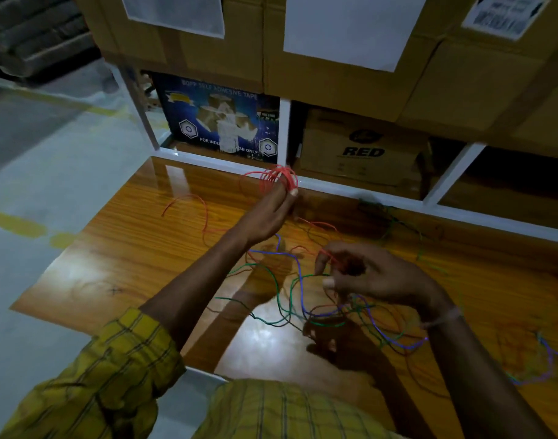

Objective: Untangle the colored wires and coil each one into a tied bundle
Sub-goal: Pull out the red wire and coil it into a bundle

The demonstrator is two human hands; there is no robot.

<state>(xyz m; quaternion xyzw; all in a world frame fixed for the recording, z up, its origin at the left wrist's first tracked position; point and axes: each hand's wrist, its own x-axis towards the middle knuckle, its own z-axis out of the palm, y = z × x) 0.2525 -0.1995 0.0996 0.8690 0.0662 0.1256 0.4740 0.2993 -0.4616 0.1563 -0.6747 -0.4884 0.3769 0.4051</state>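
Observation:
My left hand [271,213] is raised over the far side of the wooden table, with several loops of red wire [276,179] wound around its fingers. A loose red tail [188,201] curves on the table to the left. My right hand [372,277] pinches the same red wire [330,256] between thumb and fingers, nearer to me. Under it lies a tangle of green wire [290,289], blue-purple wire [299,277] and dark brown wire [322,315]. More green strands [395,223] trail toward the shelf at the back right.
The glossy wooden table [138,248] ends at the left over a grey floor with yellow marks. White shelving [284,134] behind it holds a blue tape box [220,122] and a cardboard box marked RED [363,150]. Large cartons [334,58] are stacked above.

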